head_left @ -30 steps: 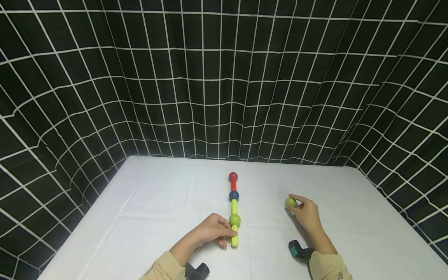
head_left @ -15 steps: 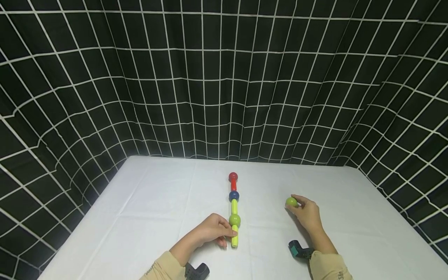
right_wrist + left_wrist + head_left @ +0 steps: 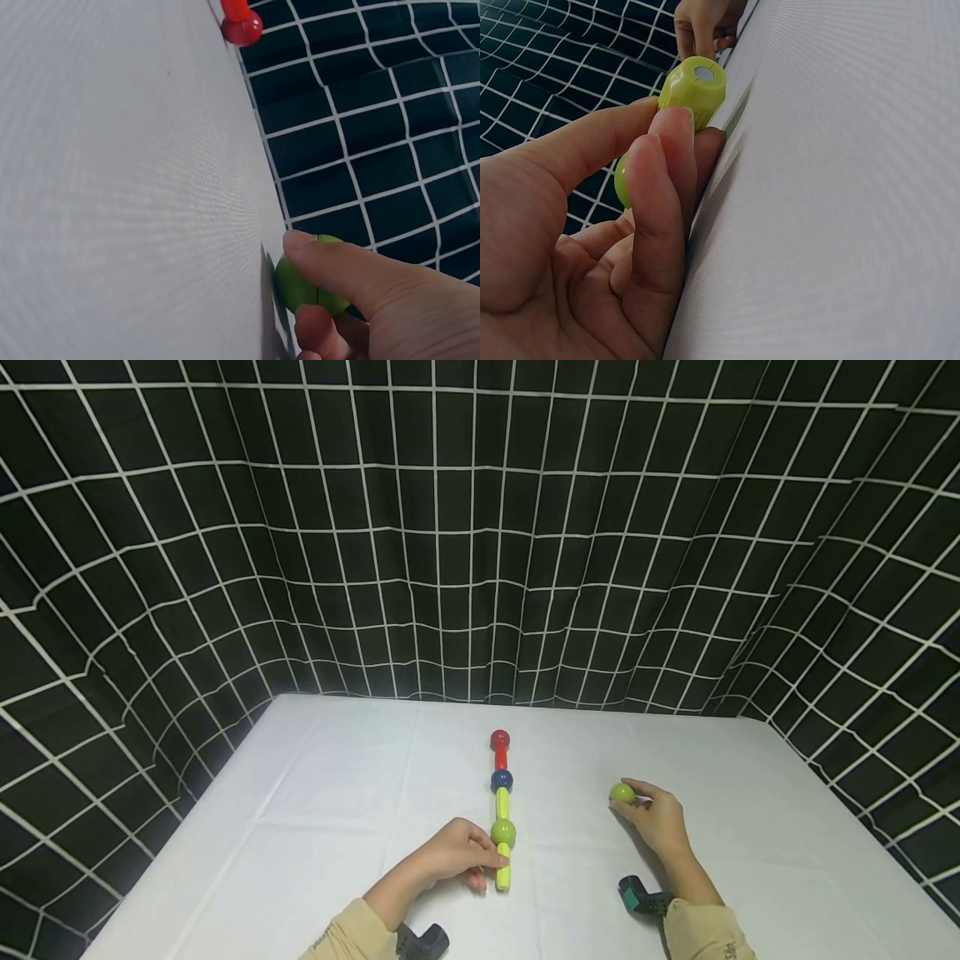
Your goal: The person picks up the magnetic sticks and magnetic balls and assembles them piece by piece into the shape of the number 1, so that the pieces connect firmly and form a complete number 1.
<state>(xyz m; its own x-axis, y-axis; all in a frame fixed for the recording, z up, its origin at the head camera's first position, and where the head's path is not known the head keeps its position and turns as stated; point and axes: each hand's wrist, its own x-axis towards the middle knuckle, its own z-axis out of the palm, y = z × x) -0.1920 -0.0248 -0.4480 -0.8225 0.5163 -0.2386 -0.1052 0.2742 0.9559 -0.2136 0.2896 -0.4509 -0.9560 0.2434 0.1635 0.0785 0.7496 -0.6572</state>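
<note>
A straight chain of balls and rods lies down the middle of the white table. From the far end come a red ball (image 3: 500,739), a red rod (image 3: 501,757), a blue ball (image 3: 502,779), a yellow-green rod (image 3: 502,803), a green ball (image 3: 503,832) and a second yellow-green rod (image 3: 503,878). My left hand (image 3: 450,852) pinches that nearest rod; its end shows a silvery disc (image 3: 704,73) in the left wrist view. Off to the right, my right hand (image 3: 658,820) holds a separate green ball (image 3: 622,792) between thumb and fingers, close to the tabletop.
White cloth covers the table (image 3: 337,777). A black curtain with a white grid (image 3: 450,560) rises behind it and along both sides. Dark wrist-worn devices, left (image 3: 423,942) and right (image 3: 637,895), sit beside the tan sleeves.
The right hand and its green ball have shifted only very slightly. The left hand and the chain have stayed in place.
</note>
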